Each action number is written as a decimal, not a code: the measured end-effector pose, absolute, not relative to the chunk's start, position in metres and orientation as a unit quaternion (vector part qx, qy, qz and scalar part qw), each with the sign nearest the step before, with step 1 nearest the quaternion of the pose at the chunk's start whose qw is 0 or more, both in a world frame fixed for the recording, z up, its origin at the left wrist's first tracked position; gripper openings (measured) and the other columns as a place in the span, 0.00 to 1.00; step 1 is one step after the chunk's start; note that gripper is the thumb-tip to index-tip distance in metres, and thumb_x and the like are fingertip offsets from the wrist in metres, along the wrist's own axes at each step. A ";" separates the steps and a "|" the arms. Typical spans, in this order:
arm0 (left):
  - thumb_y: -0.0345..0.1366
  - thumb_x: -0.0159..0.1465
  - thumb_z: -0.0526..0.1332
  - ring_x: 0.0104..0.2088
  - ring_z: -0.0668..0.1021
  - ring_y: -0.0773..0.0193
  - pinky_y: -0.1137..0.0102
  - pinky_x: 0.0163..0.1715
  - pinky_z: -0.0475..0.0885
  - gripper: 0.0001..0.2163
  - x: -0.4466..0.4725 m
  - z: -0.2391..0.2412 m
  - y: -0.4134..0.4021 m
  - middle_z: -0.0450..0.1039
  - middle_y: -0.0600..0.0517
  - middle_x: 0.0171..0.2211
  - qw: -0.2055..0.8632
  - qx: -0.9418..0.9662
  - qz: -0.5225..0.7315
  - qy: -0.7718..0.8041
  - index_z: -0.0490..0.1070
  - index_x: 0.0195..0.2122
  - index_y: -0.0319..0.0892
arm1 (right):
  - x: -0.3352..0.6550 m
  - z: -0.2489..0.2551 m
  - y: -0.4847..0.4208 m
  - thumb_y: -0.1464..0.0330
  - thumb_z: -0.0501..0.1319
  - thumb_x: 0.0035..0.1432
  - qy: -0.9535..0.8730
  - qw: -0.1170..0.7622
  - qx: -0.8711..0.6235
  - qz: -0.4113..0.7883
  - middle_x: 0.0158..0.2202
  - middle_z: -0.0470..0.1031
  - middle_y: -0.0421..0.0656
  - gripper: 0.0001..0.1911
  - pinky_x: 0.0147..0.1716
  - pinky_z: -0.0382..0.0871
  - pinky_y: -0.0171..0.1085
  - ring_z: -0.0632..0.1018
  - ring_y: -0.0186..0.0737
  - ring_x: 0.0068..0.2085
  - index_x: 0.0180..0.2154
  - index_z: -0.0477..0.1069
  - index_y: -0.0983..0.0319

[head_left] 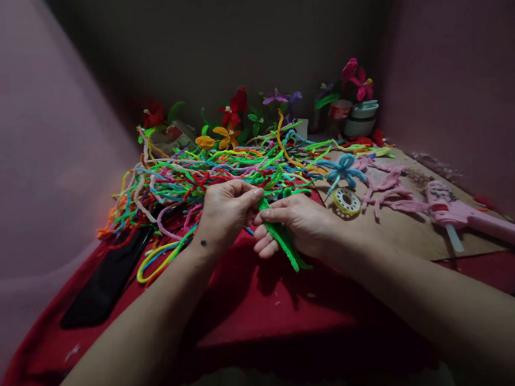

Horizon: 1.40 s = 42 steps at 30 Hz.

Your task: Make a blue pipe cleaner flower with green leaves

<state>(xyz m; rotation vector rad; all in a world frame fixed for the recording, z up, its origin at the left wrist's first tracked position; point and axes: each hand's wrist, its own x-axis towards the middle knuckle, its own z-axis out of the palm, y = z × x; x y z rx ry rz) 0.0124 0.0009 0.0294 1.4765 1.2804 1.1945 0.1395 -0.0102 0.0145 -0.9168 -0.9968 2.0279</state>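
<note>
Green pipe cleaners (pixel 283 242) are held between my two hands above the front of the table, their loose ends hanging down toward me. My left hand (pixel 227 210) pinches them at the upper end with thumb and fingers. Just below, my right hand (pixel 301 222) grips the same green strands between thumb and index finger, its other fingers curled loosely beneath. A big heap of many-coloured pipe cleaners (pixel 220 166) lies right behind my hands. How the green strands are joined at the pinch is hidden by my fingers.
A black phone (pixel 100 286) lies left on the red tablecloth (pixel 266 316). On the right, a cardboard sheet (pixel 388 237) bears a blue pipe-cleaner flower (pixel 344 171), a yellow spool (pixel 346 202), pink pieces (pixel 389 186) and a pink glue gun (pixel 470 213). Finished flowers (pixel 234 109) stand behind.
</note>
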 end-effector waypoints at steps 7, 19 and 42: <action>0.34 0.53 0.63 0.12 0.61 0.77 0.79 0.12 0.53 0.07 0.013 0.025 0.002 0.61 0.59 0.12 0.458 0.543 0.502 0.493 0.67 0.23 0.37 | 0.145 0.010 -0.013 0.78 0.49 0.59 -0.385 0.341 -0.320 0.795 0.19 0.74 0.47 0.08 0.20 0.74 0.35 0.77 0.38 0.19 0.30 0.65 0.69; 0.35 0.52 0.63 0.11 0.59 0.76 0.77 0.13 0.50 0.11 0.009 0.025 0.007 0.60 0.58 0.11 0.578 0.502 0.438 0.471 0.64 0.19 0.37 | 0.147 0.005 -0.010 0.77 0.50 0.58 -0.388 0.334 -0.327 0.794 0.19 0.73 0.47 0.08 0.18 0.73 0.36 0.77 0.39 0.19 0.30 0.66 0.70; 0.39 0.51 0.66 0.12 0.53 0.79 0.79 0.13 0.48 0.12 0.003 0.021 0.014 0.49 0.62 0.11 0.662 0.491 0.370 0.429 0.73 0.29 0.34 | 0.148 0.007 -0.011 0.78 0.46 0.59 -0.365 0.320 -0.319 0.814 0.16 0.72 0.48 0.11 0.17 0.72 0.37 0.77 0.42 0.18 0.28 0.64 0.69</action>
